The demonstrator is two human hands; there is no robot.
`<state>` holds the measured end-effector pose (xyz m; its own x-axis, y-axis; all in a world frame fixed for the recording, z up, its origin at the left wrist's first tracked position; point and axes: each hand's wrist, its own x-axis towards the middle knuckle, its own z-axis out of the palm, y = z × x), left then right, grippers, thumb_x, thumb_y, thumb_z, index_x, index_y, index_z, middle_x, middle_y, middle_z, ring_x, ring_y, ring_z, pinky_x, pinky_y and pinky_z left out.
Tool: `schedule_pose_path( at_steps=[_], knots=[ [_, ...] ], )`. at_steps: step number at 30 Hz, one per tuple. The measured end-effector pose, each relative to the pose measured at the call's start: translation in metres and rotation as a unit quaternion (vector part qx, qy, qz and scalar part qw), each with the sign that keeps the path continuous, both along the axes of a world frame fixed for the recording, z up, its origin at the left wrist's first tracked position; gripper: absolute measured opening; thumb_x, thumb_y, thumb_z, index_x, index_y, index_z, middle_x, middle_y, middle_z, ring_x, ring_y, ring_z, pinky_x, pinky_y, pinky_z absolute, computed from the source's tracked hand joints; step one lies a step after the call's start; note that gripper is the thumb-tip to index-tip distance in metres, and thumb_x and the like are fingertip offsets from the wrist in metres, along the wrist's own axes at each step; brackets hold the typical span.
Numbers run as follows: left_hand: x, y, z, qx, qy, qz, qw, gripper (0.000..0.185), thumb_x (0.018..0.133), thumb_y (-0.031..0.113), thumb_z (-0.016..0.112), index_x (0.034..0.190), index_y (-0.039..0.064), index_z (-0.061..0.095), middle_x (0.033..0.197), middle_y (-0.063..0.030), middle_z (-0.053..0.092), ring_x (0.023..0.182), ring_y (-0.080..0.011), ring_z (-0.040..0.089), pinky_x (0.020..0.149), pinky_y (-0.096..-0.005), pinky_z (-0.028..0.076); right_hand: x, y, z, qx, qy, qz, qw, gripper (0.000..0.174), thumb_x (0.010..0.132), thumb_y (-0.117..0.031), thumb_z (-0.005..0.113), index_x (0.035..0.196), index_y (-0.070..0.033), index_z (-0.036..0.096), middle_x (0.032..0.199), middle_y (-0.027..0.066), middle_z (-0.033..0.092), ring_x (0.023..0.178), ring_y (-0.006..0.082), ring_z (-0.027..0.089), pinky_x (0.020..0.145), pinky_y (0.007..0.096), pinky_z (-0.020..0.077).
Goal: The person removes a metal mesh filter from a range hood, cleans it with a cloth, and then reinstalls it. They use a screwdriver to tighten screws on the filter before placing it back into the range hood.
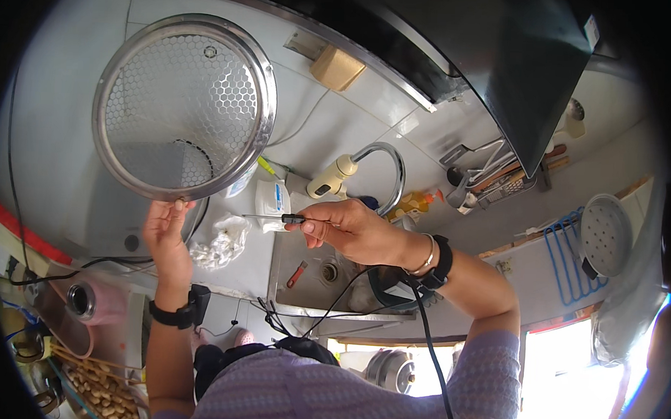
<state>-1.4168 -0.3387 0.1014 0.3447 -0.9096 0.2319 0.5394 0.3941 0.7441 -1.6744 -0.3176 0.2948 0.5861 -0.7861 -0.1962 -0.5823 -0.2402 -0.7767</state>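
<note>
My left hand (168,239) pinches the lower rim of a round metal mesh filter panel (268,102) and holds it upright at the upper left. The panel has a steel ring and a honeycomb mesh. A small screwdriver (294,219) with a dark handle is held between the fingers of my right hand (337,226), its thin shaft pointing left, apart from the ring. Under the shaft, a crumpled whitish plastic bag (222,241) lies on the counter beside a white packet (269,198) with a blue mark.
A sink (306,245) with a red-handled peeler (297,274) lies below my right hand, near a curved faucet (396,161). Above is a dark range hood (521,66). A pink thermos (98,302) stands at the left, above peanuts (103,393). Black cables hang before my torso.
</note>
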Motion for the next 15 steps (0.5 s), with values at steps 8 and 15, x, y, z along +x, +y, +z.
schedule_pose_path(
  at_steps=[8, 15],
  knots=[
    [-0.022, 0.008, -0.019, 0.02, 0.007, -0.001, 1.0, 0.017, 0.101, 0.016, 0.064, 0.112, 0.003, 0.066, 0.103, -0.0037, 0.068, 0.096, -0.0129, 0.062, 0.094, -0.031, 0.049, -0.001, 0.008, 0.008, 0.213, -0.172, -0.092, 0.957, 0.036, 0.11, -0.032, 0.048, 0.121, -0.004, 0.068, 0.078, -0.0013, 0.062, 0.072, 0.0087, 0.057, 0.069, 0.0246, 0.0479],
    [-0.088, 0.047, -0.01, 0.049, 0.123, -0.089, 0.987, 0.021, 0.099, 0.013, 0.065, 0.118, 0.004, 0.063, 0.105, -0.0031, 0.066, 0.091, -0.0113, 0.057, 0.093, -0.0274, 0.046, 0.076, 0.004, 0.015, 0.154, -0.327, -0.048, 0.931, 0.043, 0.111, -0.032, 0.044, 0.127, 0.003, 0.063, 0.073, 0.0012, 0.06, 0.066, 0.0104, 0.055, 0.069, 0.0262, 0.0475]
  ],
)
